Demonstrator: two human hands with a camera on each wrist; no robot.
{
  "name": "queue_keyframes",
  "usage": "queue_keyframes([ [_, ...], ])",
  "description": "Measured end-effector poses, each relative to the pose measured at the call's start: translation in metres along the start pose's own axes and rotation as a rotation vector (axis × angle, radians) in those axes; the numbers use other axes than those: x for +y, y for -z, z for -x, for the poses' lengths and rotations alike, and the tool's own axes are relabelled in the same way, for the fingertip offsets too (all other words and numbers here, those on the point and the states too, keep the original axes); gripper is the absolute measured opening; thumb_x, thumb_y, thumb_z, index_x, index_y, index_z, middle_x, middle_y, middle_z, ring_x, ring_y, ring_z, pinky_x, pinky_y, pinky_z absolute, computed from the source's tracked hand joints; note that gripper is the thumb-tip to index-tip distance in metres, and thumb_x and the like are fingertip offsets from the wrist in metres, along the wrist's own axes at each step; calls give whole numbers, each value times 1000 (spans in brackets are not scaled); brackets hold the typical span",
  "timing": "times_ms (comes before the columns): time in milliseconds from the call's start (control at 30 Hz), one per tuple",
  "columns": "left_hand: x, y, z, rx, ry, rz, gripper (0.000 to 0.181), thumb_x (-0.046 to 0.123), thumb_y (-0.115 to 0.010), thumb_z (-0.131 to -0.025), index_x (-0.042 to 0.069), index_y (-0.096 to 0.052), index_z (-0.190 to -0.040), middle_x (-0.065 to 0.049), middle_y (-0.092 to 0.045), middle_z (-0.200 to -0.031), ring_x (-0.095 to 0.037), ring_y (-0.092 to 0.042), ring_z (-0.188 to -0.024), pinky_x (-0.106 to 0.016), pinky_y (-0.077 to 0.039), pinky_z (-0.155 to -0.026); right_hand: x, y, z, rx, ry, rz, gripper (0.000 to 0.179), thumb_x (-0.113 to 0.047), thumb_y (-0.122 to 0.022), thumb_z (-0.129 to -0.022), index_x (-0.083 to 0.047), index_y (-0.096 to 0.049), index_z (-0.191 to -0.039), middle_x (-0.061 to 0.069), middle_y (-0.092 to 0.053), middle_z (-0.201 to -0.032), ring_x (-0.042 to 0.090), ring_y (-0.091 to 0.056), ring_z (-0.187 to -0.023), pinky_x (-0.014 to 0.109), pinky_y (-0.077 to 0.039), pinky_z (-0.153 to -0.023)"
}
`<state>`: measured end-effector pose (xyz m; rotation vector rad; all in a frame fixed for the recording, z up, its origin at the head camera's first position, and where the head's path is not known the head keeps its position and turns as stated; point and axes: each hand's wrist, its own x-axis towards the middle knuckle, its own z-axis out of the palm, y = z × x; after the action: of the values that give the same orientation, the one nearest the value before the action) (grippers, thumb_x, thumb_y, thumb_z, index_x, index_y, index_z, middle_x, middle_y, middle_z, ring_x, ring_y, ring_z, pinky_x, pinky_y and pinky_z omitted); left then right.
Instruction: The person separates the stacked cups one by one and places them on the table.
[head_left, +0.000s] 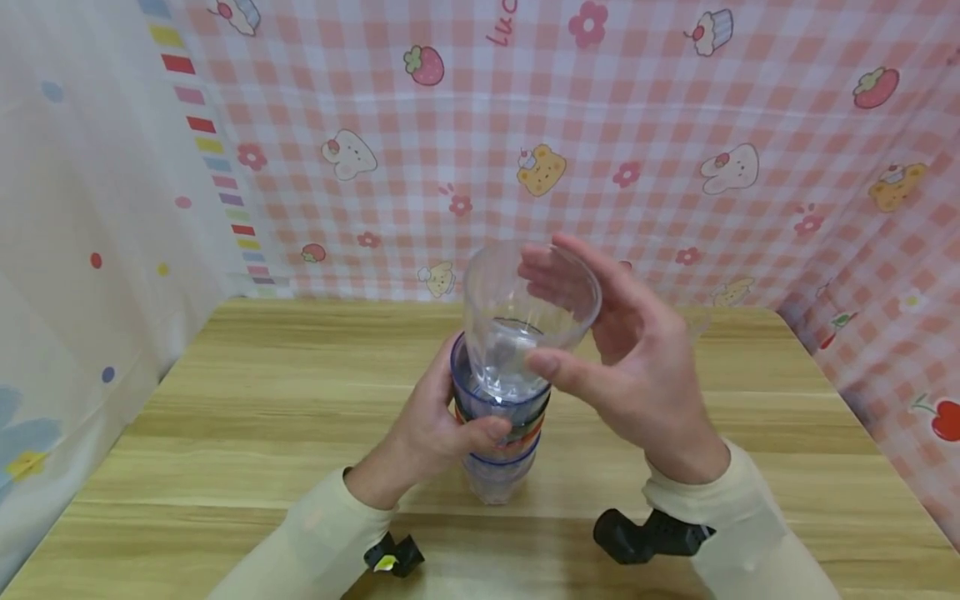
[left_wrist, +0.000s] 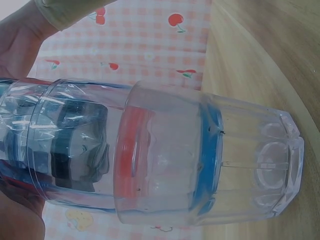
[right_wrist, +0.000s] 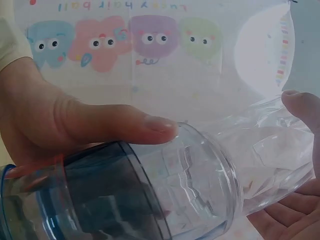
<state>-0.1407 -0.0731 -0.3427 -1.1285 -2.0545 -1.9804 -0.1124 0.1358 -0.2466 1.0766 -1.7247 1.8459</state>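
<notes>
While your left hand point(head_left: 423, 435) wraps round a nested stack of cups point(head_left: 501, 468), its thumb lying across the near side, your right hand point(head_left: 647, 367) holds a clear cup point(head_left: 491, 304) just above, the thumb against the near side and the fingers reaching round the far side, visible through the transparent wall. That cup tilts slightly, its base dipping into the blue-rimmed mouth of the stack's top cup. Below that rim you have dark, red and blue bands, and a clear faceted base at the bottom; you cannot tell whether that base touches the wooden table point(head_left: 225, 433). Both your cream sleeves point(head_left: 318, 533) reach in from the near edge, with a black device point(head_left: 652, 535) at each wrist. Beyond the table hangs a pink gingham cloth point(head_left: 465, 117) printed with strawberries, bears and flowers, and to your left a white cloth point(head_left: 67, 183) with coloured dots.
</notes>
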Motion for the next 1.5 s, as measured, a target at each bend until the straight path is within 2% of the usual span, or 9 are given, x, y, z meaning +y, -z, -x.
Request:
queue_keyframes([
  [267, -1, -1, -1, 10, -10, 10, 108, 73, -77, -88, 6, -36, -162, -24, -60, -146, -37, -61, -129, -38, -53, -114, -10, 6, -4, 41, -8, 12, 75, 10, -86, -85, 6, -54, -152, 22, -66, -148, 32, -67, -135, 44, -52, -118],
  [567, -4, -1, -2, 14, -70, 24, 104, 69, -77, -90, 1, -39, -158, -27, -59, -147, -33, -63, -130, -35, -54, -113, -16, 19, -4, 105, -5, -1, 68, 8, -84, -88, 5, -56, -150, 20, -69, -145, 31, -70, -131, 40, -53, -117],
  [733, -6, -2, -1, 9, -100, 25, 104, 68, -75, -92, -4, -36, -156, -31, -56, -149, -29, -63, -131, -33, -55, -111, -17, 25, -3, 138, -5, -2, 67, 9, -84, -87, 5, -58, -149, 19, -71, -143, 30, -71, -129, 38, -55, -115],
  [867, -6, -2, -1, 5, -106, 29, 103, 68, -75, -93, -4, -36, -156, -31, -55, -149, -23, -62, -132, -32, -56, -111, -17, 31, -1, 170, -8, -12, 66, 10, -84, -87, 4, -59, -148, 19, -71, -142, 29, -72, -127, 38, -56, -114],
  [1033, -6, -3, -2, 4, -112, 17, 102, 68, -74, -93, -3, -36, -156, -31, -56, -149, -22, -62, -133, -33, -56, -112, -17, 38, 3, 196, -15, 20, 67, 13, -81, -88, 4, -57, -150, 21, -70, -142, 30, -72, -126, 37, -56, -113],
  [1233, -6, -3, -3, 0, -110, 25, 105, 68, -74, -93, -6, -35, -155, -31, -56, -149, -23, -62, -134, -33, -56, -112, -16, 45, 9, 225, -73, 57, 70, 20, -75, -88, 4, -55, -153, 24, -67, -145, 30, -71, -127, 34, -54, -114],
  [1500, -4, -2, -2, 1, -101, 9, 105, 68, -75, -93, -7, -35, -156, -30, -56, -151, -24, -62, -135, -34, -56, -112, -9, 51, 14, 242, -189, 129, 71, 17, -76, -90, -4, -56, -154, 14, -68, -148, 24, -69, -130, 25, -49, -118],
])
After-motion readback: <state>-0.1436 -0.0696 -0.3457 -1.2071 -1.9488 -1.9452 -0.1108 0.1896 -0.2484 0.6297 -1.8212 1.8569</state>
